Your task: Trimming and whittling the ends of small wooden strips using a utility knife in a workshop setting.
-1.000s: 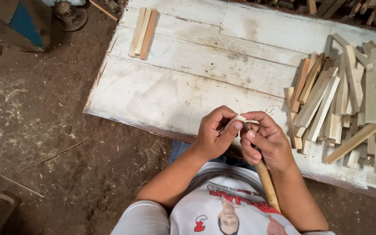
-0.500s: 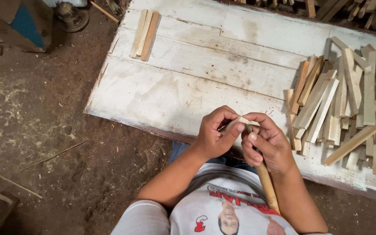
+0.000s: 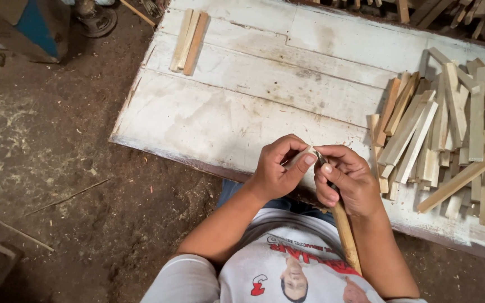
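A dirt floor (image 3: 57, 185) strewn with sawdust and thin splinters surrounds a low, whitewashed plank worktop (image 3: 242, 101) that is worn and stained. At the worktop's far left edge lie three short wooden slats (image 3: 189, 40) side by side, touching one another. On its right side sits a loose heap of wooden sticks (image 3: 444, 134), pale and reddish, piled crosswise, with one longer stick slanting across the near end of the heap. Beyond the worktop's far left corner stands a blue and brown box (image 3: 29, 28), with a dark round object just beside it; what that is cannot be told.

The person sits at the near edge of the worktop, both forearms bent inward so that the hands meet above that edge. The left hand (image 3: 276, 168) is curled, its thumb and fingers pinching a small pale sliver of wood (image 3: 300, 158) at the fingertips. The right hand (image 3: 346, 179) is closed in a fist around a tool with a round wooden handle (image 3: 346, 235), which runs down from the fist toward the person's chest. The tool's dark tip meets the sliver just between the two hands; its shape is too small to tell. The two hands touch or nearly touch at the thumbs, well clear of the heap to the right.
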